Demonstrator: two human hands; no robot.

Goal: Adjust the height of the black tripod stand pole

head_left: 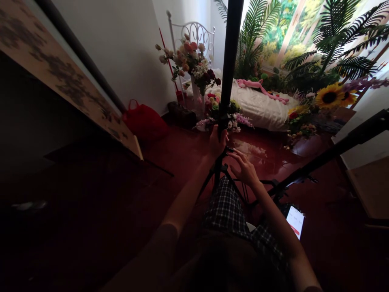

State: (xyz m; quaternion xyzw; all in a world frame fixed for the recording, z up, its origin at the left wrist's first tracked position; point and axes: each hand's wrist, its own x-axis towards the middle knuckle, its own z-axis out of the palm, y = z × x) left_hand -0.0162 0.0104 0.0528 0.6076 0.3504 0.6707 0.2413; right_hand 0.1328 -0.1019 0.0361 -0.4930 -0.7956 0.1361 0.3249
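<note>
In front of me a black tripod stand (230, 52) rises upright, its spread legs near my knees. My left hand (217, 142) is wrapped around its pole at the middle section. Just below and to the right, my right hand (244, 167) has its fingers stretched towards a small black clamp knob (230, 149) on the pole. The fingertips are at the knob; whether they press on it I cannot tell. Thumb and fingers of that hand are apart. The dim light hides detail at the joint.
A second black stand (328, 156) slants up to the right. A lit phone (295, 222) lies by my right forearm. Flower bouquets (194, 61) and a white-covered bed (258, 106) are ahead. A red bag (146, 121) and a patterned panel (73, 81) stand on the left.
</note>
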